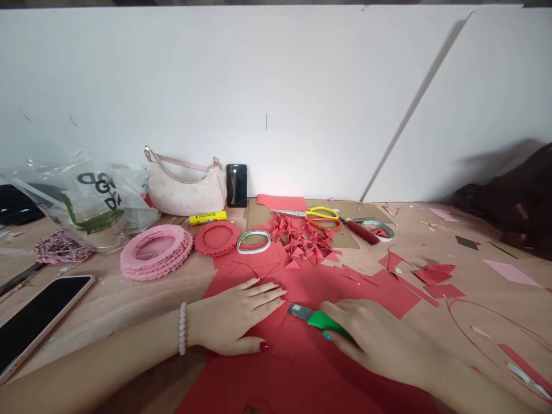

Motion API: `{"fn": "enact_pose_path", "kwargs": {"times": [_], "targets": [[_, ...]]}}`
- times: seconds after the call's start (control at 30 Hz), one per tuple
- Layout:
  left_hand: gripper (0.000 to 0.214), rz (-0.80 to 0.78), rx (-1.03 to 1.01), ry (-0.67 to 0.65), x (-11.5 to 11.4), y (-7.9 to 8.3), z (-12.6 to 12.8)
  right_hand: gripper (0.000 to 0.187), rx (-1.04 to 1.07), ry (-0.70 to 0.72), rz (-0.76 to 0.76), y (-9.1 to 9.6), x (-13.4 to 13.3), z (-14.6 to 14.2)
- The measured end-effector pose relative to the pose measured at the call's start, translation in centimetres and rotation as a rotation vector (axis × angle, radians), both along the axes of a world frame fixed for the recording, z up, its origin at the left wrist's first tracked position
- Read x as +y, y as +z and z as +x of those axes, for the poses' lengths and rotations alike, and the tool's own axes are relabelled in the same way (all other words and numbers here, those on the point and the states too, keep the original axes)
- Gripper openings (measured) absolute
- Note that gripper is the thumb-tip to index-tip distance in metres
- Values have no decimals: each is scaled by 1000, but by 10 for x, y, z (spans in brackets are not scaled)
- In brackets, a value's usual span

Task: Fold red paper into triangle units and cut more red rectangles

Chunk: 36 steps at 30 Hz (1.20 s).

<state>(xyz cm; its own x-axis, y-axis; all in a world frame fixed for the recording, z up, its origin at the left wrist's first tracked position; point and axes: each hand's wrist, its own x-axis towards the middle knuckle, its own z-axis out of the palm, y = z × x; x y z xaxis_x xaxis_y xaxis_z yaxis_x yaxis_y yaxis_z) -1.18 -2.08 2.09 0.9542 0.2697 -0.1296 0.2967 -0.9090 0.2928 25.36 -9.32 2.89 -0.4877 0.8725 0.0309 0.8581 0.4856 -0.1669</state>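
My left hand (239, 317) lies flat with fingers outstretched on a large sheet of red paper (276, 379). In my right hand (366, 330) is a green utility knife (321, 322), gripped with its blade pointing left. The blade tip rests at or just above the paper, close to my left fingertips. Faint cut or fold lines show on the sheet near the blade. Beyond the hands, a pile of small folded red paper pieces (299, 238) sits at the sheet's far side.
Behind the pile are scissors (321, 215) and a dark-red-handled tool (362, 231). Tape rolls (254, 242), a stack of pink paper rings (155, 250), red rings (217, 238) and a yellow glue stick (207, 218) stand left. A phone (38, 316) lies near my left arm; red scraps (433, 274) lie right.
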Motion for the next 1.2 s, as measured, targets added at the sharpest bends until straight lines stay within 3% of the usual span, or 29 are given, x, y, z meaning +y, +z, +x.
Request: {"fn": "enact_pose_path", "kwargs": {"times": [0.1, 0.27, 0.33, 0.47, 0.57, 0.83, 1.2], "targets": [[70, -7, -10, -53, 7, 1, -2, 14, 11, 16, -43, 0, -2, 8], [70, -31, 5, -182, 18, 6, -4, 13, 18, 1, 9, -1, -15, 5], [72, -27, -8, -142, 13, 9, -4, 12, 1, -2, 27, -2, -19, 0], [80, 11, -41, 132, -10, 10, -3, 12, -27, 17, 43, -5, -21, -5], [88, -25, 8, 192, -24, 7, -1, 12, -28, 24, 45, -8, -19, -9], [91, -43, 20, 215, -27, 0, 0, 13, -16, 34, 71, -9, -12, -15], [88, -24, -86, 102, -18, -9, -10, 15, -45, 54, 15, 4, -10, -9]]}}
